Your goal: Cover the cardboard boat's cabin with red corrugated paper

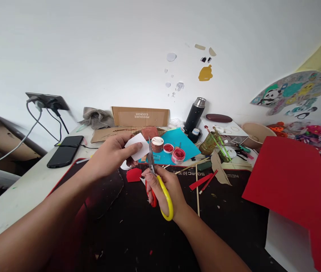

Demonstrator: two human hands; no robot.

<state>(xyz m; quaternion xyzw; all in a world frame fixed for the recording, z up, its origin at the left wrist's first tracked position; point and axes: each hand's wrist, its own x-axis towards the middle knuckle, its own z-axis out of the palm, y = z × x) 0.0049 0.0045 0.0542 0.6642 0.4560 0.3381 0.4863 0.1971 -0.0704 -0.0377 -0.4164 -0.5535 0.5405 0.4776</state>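
Observation:
My left hand [120,153] pinches a small piece of white paper [141,148] between thumb and fingers. In my right hand [168,185] is a pair of scissors [165,200] with one yellow and one red handle, the thumb and fingers through the loops. The blades point up and sit at the right edge of the paper; whether they cut into it I cannot tell. Under the left hand, a small red paper piece [134,175] lies on the black desk mat [137,234]. Part of a white round shape shows behind the left fingers.
Open jars of red paint [178,155] stand on a blue sheet [187,141]. A black flask [194,115] leans behind them. Large red paper [287,181] covers the right side. A phone [65,152] lies left. Sticks and a red strip [200,182] lie on the mat.

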